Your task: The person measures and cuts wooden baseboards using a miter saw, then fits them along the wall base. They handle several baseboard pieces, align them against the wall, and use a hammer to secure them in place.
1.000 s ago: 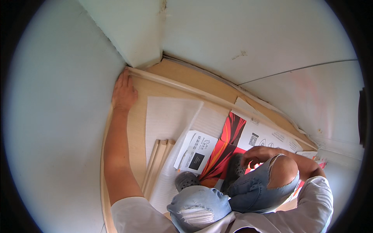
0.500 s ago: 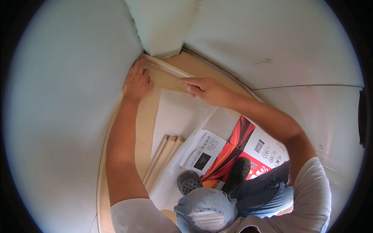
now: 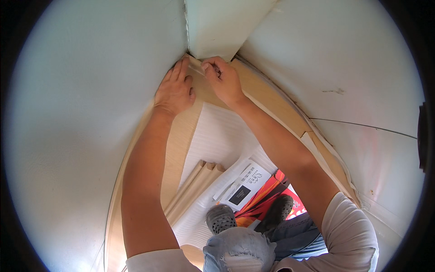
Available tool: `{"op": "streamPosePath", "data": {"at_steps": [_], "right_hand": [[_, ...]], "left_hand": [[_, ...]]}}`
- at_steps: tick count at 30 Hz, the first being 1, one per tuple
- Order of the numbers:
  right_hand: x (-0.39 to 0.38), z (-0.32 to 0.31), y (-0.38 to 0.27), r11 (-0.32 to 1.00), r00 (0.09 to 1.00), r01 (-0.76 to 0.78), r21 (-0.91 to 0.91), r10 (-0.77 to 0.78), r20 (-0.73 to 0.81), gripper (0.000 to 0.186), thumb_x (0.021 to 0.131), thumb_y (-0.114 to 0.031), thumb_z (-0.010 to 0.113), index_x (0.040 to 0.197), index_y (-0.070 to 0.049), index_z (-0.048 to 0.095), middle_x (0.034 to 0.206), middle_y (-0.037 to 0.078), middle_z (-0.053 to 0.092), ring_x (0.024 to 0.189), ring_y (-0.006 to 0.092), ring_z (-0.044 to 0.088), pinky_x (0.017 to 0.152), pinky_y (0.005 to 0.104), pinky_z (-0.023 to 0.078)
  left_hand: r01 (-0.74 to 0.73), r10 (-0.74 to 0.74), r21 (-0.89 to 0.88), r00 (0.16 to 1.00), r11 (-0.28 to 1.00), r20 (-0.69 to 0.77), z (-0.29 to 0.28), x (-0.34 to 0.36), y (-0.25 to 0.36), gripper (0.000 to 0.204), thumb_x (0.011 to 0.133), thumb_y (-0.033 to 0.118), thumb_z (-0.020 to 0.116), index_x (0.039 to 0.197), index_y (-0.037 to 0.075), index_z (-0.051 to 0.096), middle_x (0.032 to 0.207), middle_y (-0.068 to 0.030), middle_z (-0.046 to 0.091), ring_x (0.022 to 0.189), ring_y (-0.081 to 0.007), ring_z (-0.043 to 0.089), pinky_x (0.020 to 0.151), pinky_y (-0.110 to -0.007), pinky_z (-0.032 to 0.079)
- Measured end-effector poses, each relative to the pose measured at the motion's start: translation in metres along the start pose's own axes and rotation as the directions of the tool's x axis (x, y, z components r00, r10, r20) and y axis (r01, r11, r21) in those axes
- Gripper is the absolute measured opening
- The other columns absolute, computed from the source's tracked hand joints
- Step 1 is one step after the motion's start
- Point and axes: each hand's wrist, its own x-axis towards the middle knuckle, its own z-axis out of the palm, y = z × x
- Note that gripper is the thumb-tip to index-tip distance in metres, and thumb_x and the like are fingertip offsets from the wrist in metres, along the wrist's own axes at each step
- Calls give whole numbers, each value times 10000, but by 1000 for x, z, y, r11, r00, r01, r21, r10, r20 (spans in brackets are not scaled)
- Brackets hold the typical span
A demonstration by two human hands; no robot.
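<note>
My left hand (image 3: 176, 90) lies against the grey wall at the far corner. Its fingers are stretched out, and their tips touch the end of a narrow, pale wood-coloured trim strip (image 3: 196, 65). Close beside it, my right hand (image 3: 223, 84) is closed, with curled fingers and the thumb at the strip. Whether anything is inside those fingers is hidden. From the corner the strip passes beneath my right hand and slants toward the right, partly behind my forearm. Under it is a tan wood-look floor (image 3: 181, 140).
Three tan moulding lengths (image 3: 195, 181) lie on white foam sheeting (image 3: 217, 127). A white card (image 3: 244, 181) and red-and-black printed cardboard (image 3: 260, 197) are by my shoes (image 3: 221, 218). Grey walls (image 3: 81, 113) and a boxed-out column (image 3: 222, 27) enclose the corner.
My right hand has moved along the strip toward the corner, close to my left hand, and its pointing fingers have curled in. The view has shifted; my left hand stays at the strip's end.
</note>
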Motion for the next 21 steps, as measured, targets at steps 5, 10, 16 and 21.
{"op": "streamPosePath", "data": {"at_steps": [5, 10, 16, 21], "right_hand": [[6, 16, 6, 971, 985, 41, -236, -79, -155, 139, 874, -151, 707, 952, -67, 628, 766, 94, 708, 679, 267, 697, 628, 370, 550], [9, 20, 10, 928, 982, 32, -372, -99, -162, 164, 876, -193, 715, 961, -76, 637, 791, 102, 729, 708, 294, 718, 648, 398, 566], [12, 21, 7, 908, 986, 20, -419, -87, -141, 160, 898, -202, 702, 960, -68, 640, 806, 106, 740, 716, 303, 721, 641, 417, 566], [13, 22, 7, 901, 985, 30, -433, -100, -139, 160, 902, -207, 702, 949, -68, 638, 794, 106, 737, 711, 304, 718, 633, 424, 564]], "left_hand": [[-5, 5, 27, 1000, 1000, 1, -1, 1, 2, 347, 847, 317, 596, 1006, 39, 728, 1589, -180, 354, 1455, -291, 316, 1199, -398, 271], [32, -32, 2, 997, 999, 63, -4, 2, 4, 350, 827, 303, 631, 1031, 35, 729, 1626, -148, 302, 1481, -284, 298, 1206, -400, 287], [4, -4, 18, 1000, 1000, -17, 1, 1, 2, 365, 845, 332, 595, 993, 32, 743, 1586, -173, 365, 1458, -281, 314, 1212, -397, 256], [3, -3, 35, 1000, 999, -10, 0, 1, 2, 362, 851, 335, 591, 999, 41, 744, 1588, -164, 368, 1459, -273, 310, 1200, -390, 263]]}}
